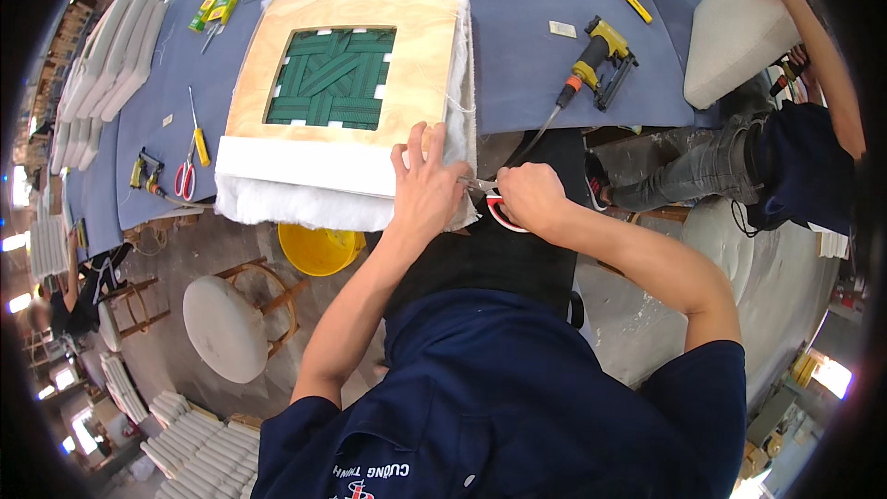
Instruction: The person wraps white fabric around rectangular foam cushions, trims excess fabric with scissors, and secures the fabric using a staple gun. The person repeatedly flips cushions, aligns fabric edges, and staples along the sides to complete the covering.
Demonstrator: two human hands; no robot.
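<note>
Bright middle, glare-spotted bent edges, perhaps soft

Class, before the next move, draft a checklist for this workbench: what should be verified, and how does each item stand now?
1. Scissors held in the right hand: ok.
2. Left hand at the near right corner of the wooden panel: ok.
3. Left fingers clear of the scissors: not ok, the thumb is close beside the metal.
4. Yellow-and-black staple gun lying on the table, out of the hands: ok.
5. Blades fully closed: cannot tell.
</note>
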